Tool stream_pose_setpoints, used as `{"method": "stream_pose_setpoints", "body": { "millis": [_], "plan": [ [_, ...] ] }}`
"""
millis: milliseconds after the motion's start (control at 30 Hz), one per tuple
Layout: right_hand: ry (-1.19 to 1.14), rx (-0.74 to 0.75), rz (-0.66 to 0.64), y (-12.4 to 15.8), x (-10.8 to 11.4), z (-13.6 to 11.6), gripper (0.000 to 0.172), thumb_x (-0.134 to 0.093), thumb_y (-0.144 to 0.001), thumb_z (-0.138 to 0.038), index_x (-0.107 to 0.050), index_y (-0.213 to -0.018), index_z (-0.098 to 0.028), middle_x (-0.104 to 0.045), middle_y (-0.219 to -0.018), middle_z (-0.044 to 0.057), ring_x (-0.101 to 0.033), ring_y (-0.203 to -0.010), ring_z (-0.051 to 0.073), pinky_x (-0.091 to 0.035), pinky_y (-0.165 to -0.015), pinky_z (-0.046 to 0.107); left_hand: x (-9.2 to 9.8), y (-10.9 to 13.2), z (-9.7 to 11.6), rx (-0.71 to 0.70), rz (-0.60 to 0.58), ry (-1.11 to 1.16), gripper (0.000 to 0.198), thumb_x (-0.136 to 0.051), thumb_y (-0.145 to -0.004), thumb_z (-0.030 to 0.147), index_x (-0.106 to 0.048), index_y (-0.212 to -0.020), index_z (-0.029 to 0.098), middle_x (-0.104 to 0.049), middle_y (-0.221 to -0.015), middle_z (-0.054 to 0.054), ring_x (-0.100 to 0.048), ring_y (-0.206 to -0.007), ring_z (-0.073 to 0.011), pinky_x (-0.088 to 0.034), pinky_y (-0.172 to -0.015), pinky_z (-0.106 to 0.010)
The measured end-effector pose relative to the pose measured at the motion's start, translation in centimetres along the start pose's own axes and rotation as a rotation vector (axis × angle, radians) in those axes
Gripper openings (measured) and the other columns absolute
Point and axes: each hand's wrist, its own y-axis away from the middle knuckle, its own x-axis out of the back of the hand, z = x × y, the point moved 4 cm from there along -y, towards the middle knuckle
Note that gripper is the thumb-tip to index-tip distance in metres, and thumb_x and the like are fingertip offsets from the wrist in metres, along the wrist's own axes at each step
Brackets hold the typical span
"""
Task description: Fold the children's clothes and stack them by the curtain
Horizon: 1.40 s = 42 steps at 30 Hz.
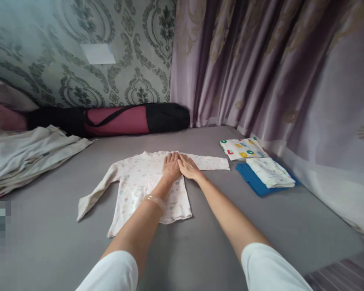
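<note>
A small white long-sleeved shirt (139, 178) with a faint coloured print lies spread on the grey sheet. One sleeve stretches out to the right; the other slants down to the left. Both hands rest flat near its upper right shoulder. My left hand (171, 163), below a pale bangle on the wrist, presses on the fabric with fingers extended. Touching it on the right, my right hand (188, 165) also lies flat, its fingertips close to the left one's. Neither hand grips anything.
Folded cloths lie at the right: one with colourful print (244, 148), and a white one (271, 172) on a blue one (252, 184). Crumpled pale fabric (27, 155) is at the left. A maroon and black bag (118, 121) lies along the wall, beside purple curtains (245, 60).
</note>
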Motion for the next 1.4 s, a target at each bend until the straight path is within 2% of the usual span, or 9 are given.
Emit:
{"method": "stream_pose_setpoints", "body": {
  "millis": [100,233,500,567,667,767,933,1100,1400],
  "plan": [
    [0.115,-0.076,0.004,1.3,0.4,1.5,0.070,-0.011,-0.100,-0.047,-0.027,-0.150,-0.002,-0.021,-0.158,0.016,-0.013,-0.147,0.026,-0.009,-0.119,0.041,-0.2,-0.1,0.1,0.036,0.048,0.011,0.056,-0.029,-0.094,0.027,-0.036,-0.147,0.009,-0.039,-0.151,-0.014,-0.031,-0.142,-0.0291,-0.025,-0.116,-0.045],
    [0.249,-0.192,0.046,2.8,1.5,4.1,0.069,-0.015,-0.099,-0.048,-0.025,-0.151,-0.004,-0.020,-0.159,0.018,-0.014,-0.147,0.026,-0.008,-0.118,0.042,-0.1,0.0,0.3,0.045,0.132,0.024,0.054,-0.027,-0.095,0.027,-0.040,-0.145,0.010,-0.044,-0.148,-0.013,-0.036,-0.139,-0.0285,-0.027,-0.115,-0.045],
    [0.352,-0.356,0.086,5.7,4.8,9.8,0.062,-0.017,-0.100,-0.040,-0.030,-0.149,-0.005,-0.024,-0.157,0.018,-0.017,-0.146,0.026,-0.009,-0.117,0.049,-0.3,-0.2,0.2,0.039,0.102,0.019,0.055,-0.026,-0.095,0.028,-0.039,-0.145,0.008,-0.042,-0.150,-0.014,-0.034,-0.140,-0.0287,-0.026,-0.115,-0.045],
    [0.366,-0.352,0.114,6.3,5.8,11.0,0.056,-0.018,-0.100,-0.034,-0.036,-0.147,-0.008,-0.032,-0.155,0.017,-0.024,-0.144,0.026,-0.014,-0.115,0.048,-0.3,-0.1,0.2,0.035,0.105,0.018,0.055,-0.026,-0.095,0.028,-0.039,-0.145,0.007,-0.042,-0.150,-0.014,-0.034,-0.140,-0.0286,-0.026,-0.115,-0.045],
    [0.371,-0.337,0.190,6.8,7.3,12.2,0.048,-0.025,-0.098,-0.024,-0.050,-0.137,-0.013,-0.053,-0.139,0.015,-0.045,-0.131,0.025,-0.030,-0.107,0.039,-0.3,0.0,0.2,0.026,0.110,0.015,0.055,-0.026,-0.096,0.027,-0.038,-0.146,0.010,-0.043,-0.149,-0.013,-0.034,-0.140,-0.0286,-0.026,-0.115,-0.046],
    [0.407,-0.393,0.268,7.0,8.7,13.0,0.038,-0.038,-0.094,-0.022,-0.061,-0.124,-0.016,-0.061,-0.123,0.016,-0.053,-0.118,0.027,-0.038,-0.098,0.036,-0.3,0.0,0.2,0.012,0.113,0.014,0.054,-0.026,-0.096,0.027,-0.038,-0.147,0.013,-0.044,-0.149,-0.011,-0.034,-0.139,-0.0285,-0.026,-0.115,-0.046],
    [0.409,-0.458,0.264,7.1,9.2,13.5,0.028,-0.046,-0.092,-0.027,-0.065,-0.107,-0.014,-0.061,-0.116,0.018,-0.054,-0.113,0.030,-0.040,-0.094,0.040,-0.4,-0.1,0.1,0.020,0.104,0.025,0.054,-0.027,-0.095,0.028,-0.039,-0.146,0.014,-0.043,-0.149,-0.010,-0.034,-0.140,-0.0286,-0.026,-0.115,-0.046],
    [0.398,-0.448,0.265,7.0,9.2,12.9,0.033,-0.041,-0.091,-0.016,-0.055,-0.118,-0.005,-0.061,-0.114,0.023,-0.055,-0.111,0.031,-0.041,-0.092,0.040,-0.3,-0.1,0.1,0.026,0.108,0.028,0.053,-0.027,-0.096,0.028,-0.039,-0.146,0.016,-0.044,-0.149,-0.010,-0.035,-0.139,-0.0279,-0.026,-0.115,-0.045],
    [0.254,-0.445,0.362,7.6,10.0,13.6,0.035,-0.040,-0.088,-0.010,-0.052,-0.121,-0.011,-0.055,-0.118,0.020,-0.059,-0.105,0.027,-0.044,-0.091,0.036,-0.2,-0.1,0.2,0.030,0.117,0.023,0.053,-0.027,-0.096,0.028,-0.040,-0.146,0.015,-0.044,-0.149,-0.011,-0.035,-0.139,-0.0285,-0.026,-0.115,-0.045]
  ]
}}
